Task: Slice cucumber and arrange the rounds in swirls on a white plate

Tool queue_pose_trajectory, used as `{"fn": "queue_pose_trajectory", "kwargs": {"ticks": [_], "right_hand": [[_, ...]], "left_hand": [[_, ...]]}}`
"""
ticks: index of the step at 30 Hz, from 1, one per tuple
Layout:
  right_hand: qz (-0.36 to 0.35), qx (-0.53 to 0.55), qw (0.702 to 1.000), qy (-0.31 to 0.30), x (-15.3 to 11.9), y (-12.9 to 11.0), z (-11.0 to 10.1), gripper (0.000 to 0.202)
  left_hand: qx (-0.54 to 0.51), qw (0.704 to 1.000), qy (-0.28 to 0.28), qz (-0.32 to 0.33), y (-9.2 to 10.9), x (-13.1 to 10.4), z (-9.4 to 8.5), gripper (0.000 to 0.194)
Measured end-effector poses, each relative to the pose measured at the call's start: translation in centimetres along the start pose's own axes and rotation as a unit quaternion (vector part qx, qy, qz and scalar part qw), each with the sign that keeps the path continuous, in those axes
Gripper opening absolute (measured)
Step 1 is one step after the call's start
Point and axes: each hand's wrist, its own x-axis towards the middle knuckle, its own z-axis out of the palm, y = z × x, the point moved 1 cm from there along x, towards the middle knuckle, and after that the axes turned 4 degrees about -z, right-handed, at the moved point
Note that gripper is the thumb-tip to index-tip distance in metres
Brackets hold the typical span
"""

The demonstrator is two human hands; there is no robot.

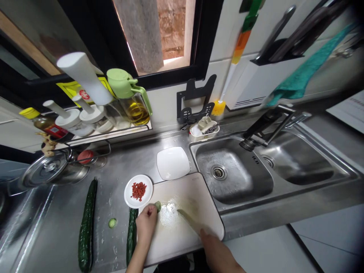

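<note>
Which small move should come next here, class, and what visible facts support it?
Probably the left hand should set the small green piece on the counter, near the round slice: the knife is clear of that piece, and a cucumber lies beside the cutting board, not on it.

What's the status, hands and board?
Left hand at green piece on board. Right hand gripping knife. Plate of red bits at board corner, near left hand.

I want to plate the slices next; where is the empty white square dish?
In the head view, the square dish sits on the steel counter, just left of the sink, behind the cutting board.
</note>
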Motion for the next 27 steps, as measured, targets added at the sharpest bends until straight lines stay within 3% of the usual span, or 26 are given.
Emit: {"fn": "queue_pose_trajectory", "kwargs": {"ticks": [7, 12, 18, 22, 27], "right_hand": [[0.003, -0.005, 1.0, -0.023, 0.0, 0.1, -1.0, 0.052], [-0.05, 0.053, 0.997, 0.005, -0.2, 0.6, -1.2, 0.042], [-0.128, 0.181, 0.967, 0.13, -1.2, 1.7, -0.5, 0.049], [-0.077, 0.157, 0.954, 0.244, 0.2, 3.0, 1.2, 0.058], [0.021, 0.063, 0.948, 0.312, 3.2, 4.3, 3.1, 0.058]], "left_hand": [[-0.009, 1.0, 0.01, -0.022, -1.4, 0.1, 0.1, 0.03], [-0.004, 1.0, 0.011, -0.026, -2.0, 0.1, 0.3, 0.027], [-0.032, 0.999, 0.013, -0.024, -2.2, 0.1, 0.2, 0.025], [-0.054, 0.998, 0.02, -0.016, -2.3, 0.1, 0.1, 0.029], [-0.058, 0.998, 0.02, -0.008, -2.4, 0.1, 0.1, 0.028]]}}
